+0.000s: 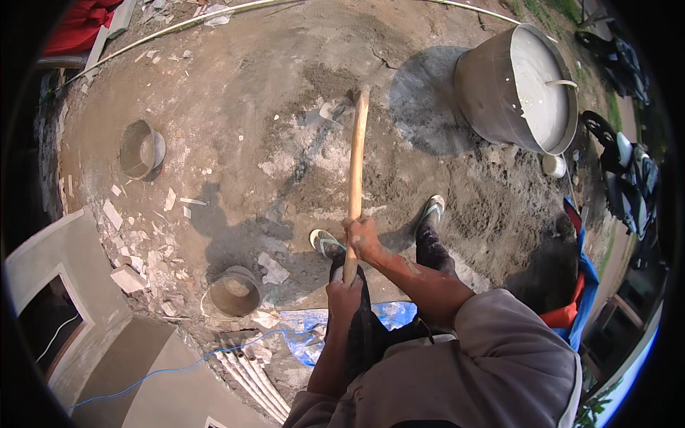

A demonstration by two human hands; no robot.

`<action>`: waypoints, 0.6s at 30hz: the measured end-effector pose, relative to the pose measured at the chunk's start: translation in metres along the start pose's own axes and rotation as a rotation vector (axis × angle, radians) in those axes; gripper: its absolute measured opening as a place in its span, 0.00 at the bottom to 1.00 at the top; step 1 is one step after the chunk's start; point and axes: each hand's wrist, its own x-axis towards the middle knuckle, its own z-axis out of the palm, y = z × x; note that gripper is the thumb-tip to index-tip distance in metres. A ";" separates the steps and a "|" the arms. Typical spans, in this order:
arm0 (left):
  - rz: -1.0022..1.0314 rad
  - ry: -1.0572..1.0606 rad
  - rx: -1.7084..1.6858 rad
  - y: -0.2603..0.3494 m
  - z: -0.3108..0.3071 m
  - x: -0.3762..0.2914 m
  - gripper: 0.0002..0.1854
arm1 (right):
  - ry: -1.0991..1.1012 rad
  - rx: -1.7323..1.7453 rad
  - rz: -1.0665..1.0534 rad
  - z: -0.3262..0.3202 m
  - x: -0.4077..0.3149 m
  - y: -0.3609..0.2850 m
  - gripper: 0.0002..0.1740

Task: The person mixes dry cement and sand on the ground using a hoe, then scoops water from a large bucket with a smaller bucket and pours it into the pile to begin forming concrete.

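Both my hands are closed around the long wooden handle [357, 155] of a hoe. My left hand [343, 291] grips it near its butt end, close to my body. Further up the shaft, my right hand [362, 235] holds it from the right side. At the far end, the metal blade [334, 109] lies low on the ground among grey sand or mortar mix [374, 176], partly covered or in shadow. Damp grey material surrounds the blade, with a paler powdery patch just below it. My feet in flip-flops stand apart on either side of the handle's lower part.
A large drum [484, 91] of greyish liquid stands at upper right, a white cup [554, 166] beside it. Two buckets, one at left [136, 150] and one nearer [234, 291], stand among rubble [128, 278]. Pipes [251, 382], a blue tarp [305, 337] and a blue cable [176, 369] lie near me.
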 end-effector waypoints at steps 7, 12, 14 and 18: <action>0.117 0.014 0.039 0.040 0.039 0.122 0.18 | 0.036 -0.176 -0.144 -0.006 0.104 -0.073 0.10; 0.182 0.059 0.122 -0.014 -0.021 0.085 0.19 | -0.154 0.044 -0.084 0.031 0.075 0.011 0.10; -0.004 -0.012 0.085 -0.017 -0.054 0.031 0.18 | -0.185 0.180 0.017 0.038 0.036 0.057 0.09; 0.036 0.079 0.000 -0.047 -0.074 -0.030 0.19 | -0.105 -0.077 0.135 0.057 -0.038 0.065 0.10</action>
